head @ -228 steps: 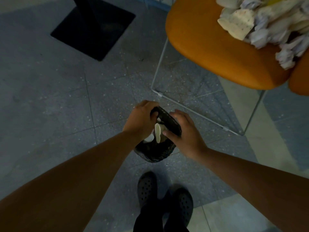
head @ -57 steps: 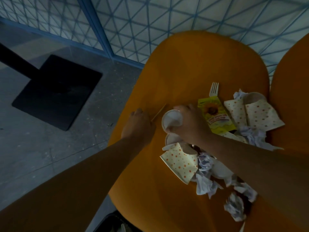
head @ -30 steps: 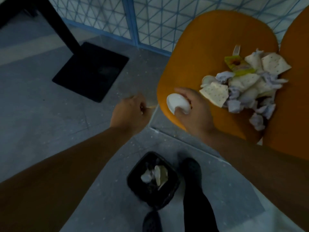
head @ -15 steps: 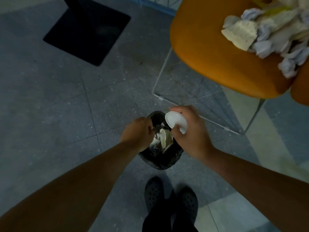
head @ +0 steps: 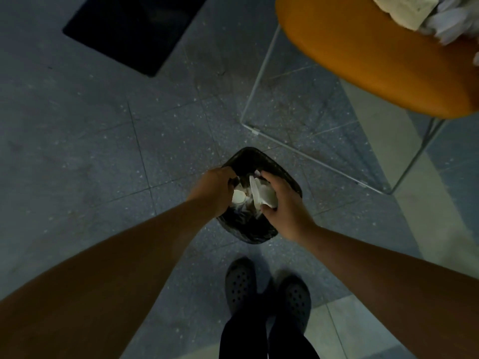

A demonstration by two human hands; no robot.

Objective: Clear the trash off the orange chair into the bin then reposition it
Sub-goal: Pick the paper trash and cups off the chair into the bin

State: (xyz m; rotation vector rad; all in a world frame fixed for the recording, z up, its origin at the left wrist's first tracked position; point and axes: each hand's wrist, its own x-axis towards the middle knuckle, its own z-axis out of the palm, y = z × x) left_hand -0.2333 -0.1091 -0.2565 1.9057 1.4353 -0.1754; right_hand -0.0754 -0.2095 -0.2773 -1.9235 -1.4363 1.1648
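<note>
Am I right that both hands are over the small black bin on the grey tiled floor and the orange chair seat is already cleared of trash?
Not quite. Both hands, left hand and right hand, are over the small black bin, but the head view shows crumpled white paper trash on the orange chair seat.

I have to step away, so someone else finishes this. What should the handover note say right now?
Left hand: over the bin, fingers curled, contents hidden.
Right hand: holds a white paper piece in the bin mouth.
The bin stands on the floor before the feet, some trash in it.
Orange chair: a pile of crumpled paper on the seat.
Left: release this piece, clear the pile, reposition the chair.
</note>
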